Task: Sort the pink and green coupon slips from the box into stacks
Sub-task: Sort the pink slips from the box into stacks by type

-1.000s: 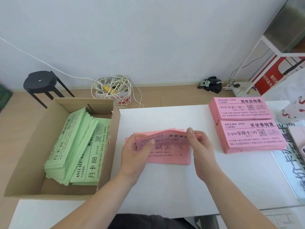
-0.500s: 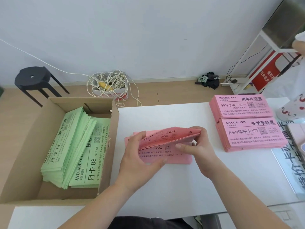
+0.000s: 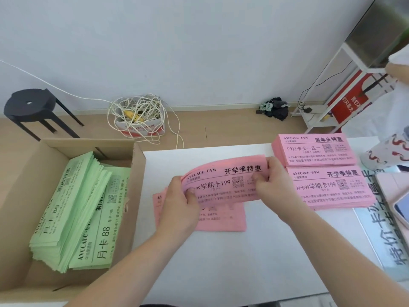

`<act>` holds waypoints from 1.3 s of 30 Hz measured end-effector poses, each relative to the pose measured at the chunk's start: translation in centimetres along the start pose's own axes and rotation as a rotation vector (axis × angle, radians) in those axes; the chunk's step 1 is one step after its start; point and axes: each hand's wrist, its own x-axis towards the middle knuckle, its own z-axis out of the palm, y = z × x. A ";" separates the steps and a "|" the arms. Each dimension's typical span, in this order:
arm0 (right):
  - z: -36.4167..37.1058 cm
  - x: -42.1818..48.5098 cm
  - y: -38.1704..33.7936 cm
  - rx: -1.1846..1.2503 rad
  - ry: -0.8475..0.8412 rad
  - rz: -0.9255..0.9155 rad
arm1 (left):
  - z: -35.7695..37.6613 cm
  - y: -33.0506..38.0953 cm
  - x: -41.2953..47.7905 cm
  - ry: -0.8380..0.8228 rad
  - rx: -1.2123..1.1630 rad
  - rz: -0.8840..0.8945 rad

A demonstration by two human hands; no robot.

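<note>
A sheaf of pink coupon slips is lifted above the white table, its printed face towards me. My left hand grips its left end and my right hand pinches its right end. Under it more pink slips lie flat on the table. Two sorted pink stacks sit at the right: a far one and a near one. Green slips fill the cardboard box at the left.
A black stool, a small carton of tangled white cable and dark cloth are on the floor beyond the table. A white rack stands at the right. A printed banner, a pink device and another person are at the right edge.
Both hands have raised the sheaf off the lower pile and turned its printed face up towards me; it has shifted right, nearer the sorted stacks.
</note>
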 end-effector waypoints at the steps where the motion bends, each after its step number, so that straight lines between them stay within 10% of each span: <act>1: -1.4 0.5 0.0 -0.032 -0.003 0.011 | 0.6 0.9 0.0 -0.057 -0.004 -0.022; 10: -13.8 5.1 4.1 -0.310 0.088 0.237 | 11.5 9.5 -0.6 -0.473 -0.220 -0.193; 39: -16.8 4.7 11.6 -0.517 0.300 0.279 | 17.5 10.0 -3.7 -0.522 0.128 0.165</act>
